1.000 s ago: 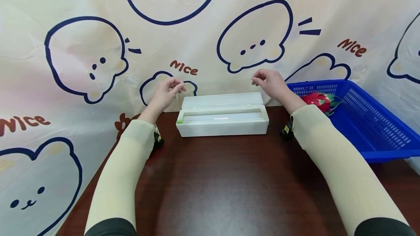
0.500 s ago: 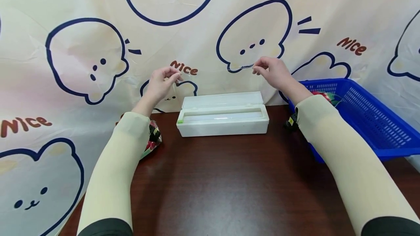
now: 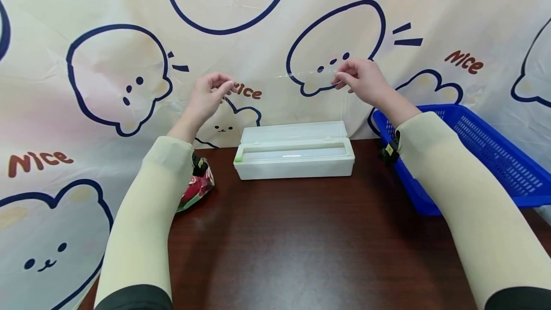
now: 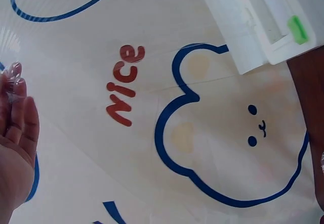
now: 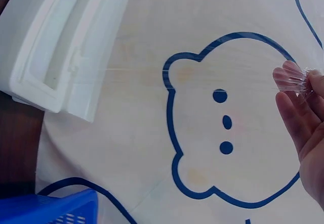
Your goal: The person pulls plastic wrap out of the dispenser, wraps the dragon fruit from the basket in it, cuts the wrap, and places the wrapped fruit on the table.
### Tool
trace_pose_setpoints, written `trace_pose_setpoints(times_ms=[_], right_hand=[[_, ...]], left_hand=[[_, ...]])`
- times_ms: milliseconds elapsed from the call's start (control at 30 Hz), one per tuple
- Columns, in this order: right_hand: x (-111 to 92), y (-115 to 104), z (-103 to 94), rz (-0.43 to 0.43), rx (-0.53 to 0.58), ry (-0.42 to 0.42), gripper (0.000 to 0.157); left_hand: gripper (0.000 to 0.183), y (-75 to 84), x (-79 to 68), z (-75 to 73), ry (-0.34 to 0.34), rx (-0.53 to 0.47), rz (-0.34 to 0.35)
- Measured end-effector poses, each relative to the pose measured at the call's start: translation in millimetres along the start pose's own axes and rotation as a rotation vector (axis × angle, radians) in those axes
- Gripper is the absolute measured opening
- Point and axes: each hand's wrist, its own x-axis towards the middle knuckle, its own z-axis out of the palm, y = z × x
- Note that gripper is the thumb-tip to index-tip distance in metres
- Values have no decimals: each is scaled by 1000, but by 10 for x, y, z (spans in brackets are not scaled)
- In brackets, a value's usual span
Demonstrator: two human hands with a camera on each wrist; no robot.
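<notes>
A sheet of clear cling film (image 5: pixel 295 84) stretches up from the open white dispenser box (image 3: pixel 294 169) and shows mainly by its glints and creases. At its upper left, my left hand (image 3: pixel 206 94) pinches the film between thumb and fingers. The other upper end is bunched between the thumb and fingers of my right hand (image 3: pixel 360 80). Both hands are raised above the box, well apart, in front of the printed cloth. In the left wrist view, film wrinkles cover the fingertips (image 4: pixel 16 85). The box's lid (image 3: pixel 294 130) is tipped back, away from me.
A red and green dragon fruit (image 3: pixel 199 189) with a shiny film over it lies left of the box, partly behind my left sleeve. To the right stands a blue plastic basket (image 3: pixel 495 152), overlapped by my right forearm. Brown table (image 3: pixel 292 243) stretches in front of the box.
Both hands have risen and moved slightly outward, drawing the film higher. The dragon fruit on the left has come into view; the one in the basket is hidden behind my right arm.
</notes>
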Motion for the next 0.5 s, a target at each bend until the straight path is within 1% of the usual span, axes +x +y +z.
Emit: trace_pose_setpoints(times_ms=[67,233,367,500], right_hand=[[4,-33,-33,1,1,-1,22],[29,-138,-122,-11,-24,-7,24],[47,-226,-188,-11,-42,-2,25],[58,-275,-234,2,-36,8,26]], left_hand=[[26,38,13,-20,-3,3,7],[28,152,29,-94,-18,27,-25],[27,228,47,-159,-29,13,-44],[27,296,74,-199,-27,0,-39]])
